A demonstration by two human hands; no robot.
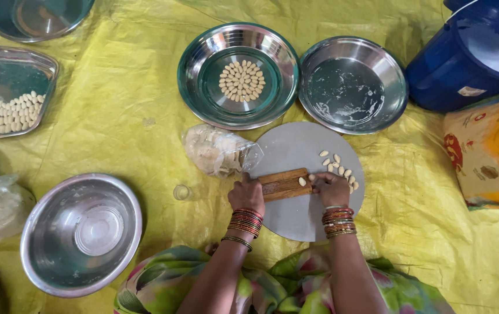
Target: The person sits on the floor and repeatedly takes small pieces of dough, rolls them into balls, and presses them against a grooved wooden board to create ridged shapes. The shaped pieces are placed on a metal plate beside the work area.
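Observation:
A ridged wooden board lies on a round grey slab, with one small dough piece on its ridges. My left hand grips the board's left end. At the board's right end, my right hand has its fingers closed beside the dough piece. Several small pale dough pieces lie loose on the slab just beyond my right hand. A steel plate farther away holds a round cluster of shaped pieces.
A plastic bag of dough sits left of the slab. An empty floury steel plate, a blue tub, a tray of shaped pieces, a large steel bowl and a small glass rest on the yellow sheet.

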